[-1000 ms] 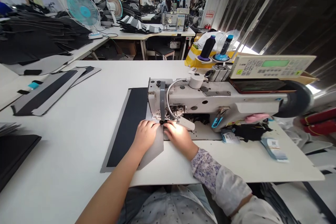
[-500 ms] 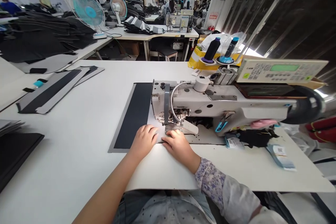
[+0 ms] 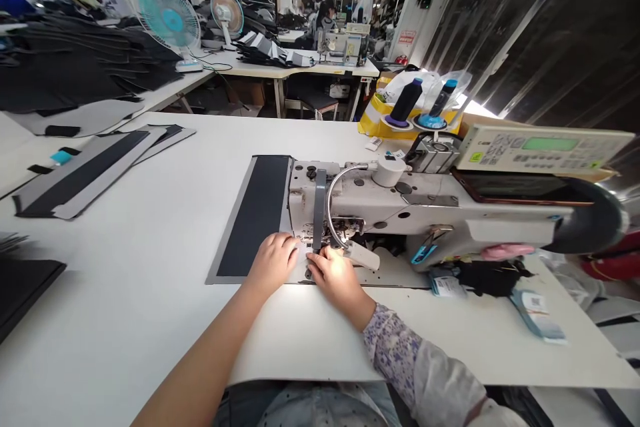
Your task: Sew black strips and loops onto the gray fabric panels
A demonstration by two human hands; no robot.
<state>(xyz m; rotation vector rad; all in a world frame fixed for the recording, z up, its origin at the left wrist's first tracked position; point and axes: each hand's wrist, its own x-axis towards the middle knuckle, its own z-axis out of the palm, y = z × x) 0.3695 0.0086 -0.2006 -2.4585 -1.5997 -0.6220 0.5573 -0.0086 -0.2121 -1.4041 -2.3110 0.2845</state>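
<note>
A flat fabric panel (image 3: 253,227), dark in the middle with a grey border, lies on the table with its right edge under the head of the sewing machine (image 3: 373,207). My left hand (image 3: 273,259) rests palm down on the panel's near right part, fingers stretched and flat. Close to the needle area, my right hand (image 3: 337,279) has thumb and forefinger drawn together at the panel's near edge. The machine's lamp lights the back of that hand. The needle and the stitching spot are hidden behind the fingers and the machine parts.
Grey-and-black cut pieces (image 3: 100,170) lie at the left, near a black stack (image 3: 30,290). Thread cones (image 3: 406,103) and a control panel (image 3: 545,148) stand behind the machine. Black scraps (image 3: 493,277) and labels (image 3: 537,313) lie right. Two fans (image 3: 167,17) stand farther back.
The panel has shifted slightly away from me under the machine head, and both hands have moved a little with it. The camera view has tilted slightly. The lamp light now falls on my right hand.
</note>
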